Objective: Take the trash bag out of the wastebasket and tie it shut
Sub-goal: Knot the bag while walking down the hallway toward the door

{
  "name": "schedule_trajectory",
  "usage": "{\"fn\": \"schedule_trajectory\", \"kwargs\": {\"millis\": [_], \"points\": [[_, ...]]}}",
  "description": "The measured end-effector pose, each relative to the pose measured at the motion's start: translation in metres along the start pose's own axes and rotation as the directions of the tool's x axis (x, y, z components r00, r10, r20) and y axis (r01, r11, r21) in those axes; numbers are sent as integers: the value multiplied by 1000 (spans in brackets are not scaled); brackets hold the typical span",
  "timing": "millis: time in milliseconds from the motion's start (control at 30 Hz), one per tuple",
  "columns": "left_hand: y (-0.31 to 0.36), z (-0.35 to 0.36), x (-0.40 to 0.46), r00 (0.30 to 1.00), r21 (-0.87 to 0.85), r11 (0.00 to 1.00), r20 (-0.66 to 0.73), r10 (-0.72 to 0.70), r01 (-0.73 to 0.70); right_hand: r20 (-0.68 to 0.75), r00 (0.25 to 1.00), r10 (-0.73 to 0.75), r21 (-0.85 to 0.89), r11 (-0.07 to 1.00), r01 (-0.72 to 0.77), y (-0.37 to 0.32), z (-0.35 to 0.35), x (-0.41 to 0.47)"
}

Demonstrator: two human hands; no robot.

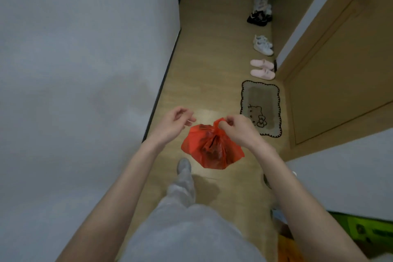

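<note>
1. At my two o'clock a scalloped cartoon-cat doormat [261,107] lies flat on the wood-look floor [212,59], before a tan door [340,83].
2. At one o'clock I see pink slippers [262,69] side by side, then white sneakers [263,45], then black shoes [259,18] farther along the same wall.
3. From nine to eleven o'clock stands a pale grey wall [85,49] with a dark baseboard [163,78].
4. At four o'clock sits a green box [370,232].

Narrow hallway, open floor ahead of you

Wall [85,49] hems your 9 o'clock; door [340,70], mat [261,108] and slippers [262,69] line 2 o'clock. Bare floor [212,59] runs clear toward 12.
</note>
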State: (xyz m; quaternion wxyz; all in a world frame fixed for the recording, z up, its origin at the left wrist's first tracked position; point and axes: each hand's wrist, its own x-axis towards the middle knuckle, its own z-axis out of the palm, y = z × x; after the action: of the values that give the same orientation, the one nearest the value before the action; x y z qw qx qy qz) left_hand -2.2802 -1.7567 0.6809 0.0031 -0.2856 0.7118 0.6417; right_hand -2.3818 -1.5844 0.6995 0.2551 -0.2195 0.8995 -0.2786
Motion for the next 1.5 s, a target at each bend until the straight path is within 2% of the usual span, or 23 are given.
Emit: {"fn": "schedule_trajectory", "kwargs": {"millis": [200,367,467,633,767,900,1033,1233,1367,1500], "points": [[103,-13,224,994,85,996,105,21,-30,-81,991,106,110,989,-97,-28,-86,186],[173,-7,407,984,131,988,164,63,-85,-167,980,109,130,988,-87,-30,-151,361],[207,-1,521,983,141,985,169,77,-101,-167,980,108,126,988,-88,-26,-184,478],[283,-5,688,994,121,991,97,41,-53,-60,996,72,92,994,-66,-40,-257,661],[341,-29,807,999,107,994,7,32,-32,-45,998,40,-1,999,-40,-61,-319,801],[386,-51,948,997,47,998,-65,36,-33,-14,999,51,20,999,-51,-77,-369,950],[421,-68,1108,996,17,999,-70,45,-44,-19,997,78,28,997,-78,-89,-405,1109],[522,-102,1308,999,89,995,-22,40,-38,-93,991,101,79,992,-94,-127,-484,1307],[578,-116,1438,998,106,992,-10,65,-63,-106,993,57,83,995,-48,-154,-535,1431],[609,-122,1561,993,94,992,-78,92,-84,-71,997,-19,36,999,21,-170,-564,1560]]}}
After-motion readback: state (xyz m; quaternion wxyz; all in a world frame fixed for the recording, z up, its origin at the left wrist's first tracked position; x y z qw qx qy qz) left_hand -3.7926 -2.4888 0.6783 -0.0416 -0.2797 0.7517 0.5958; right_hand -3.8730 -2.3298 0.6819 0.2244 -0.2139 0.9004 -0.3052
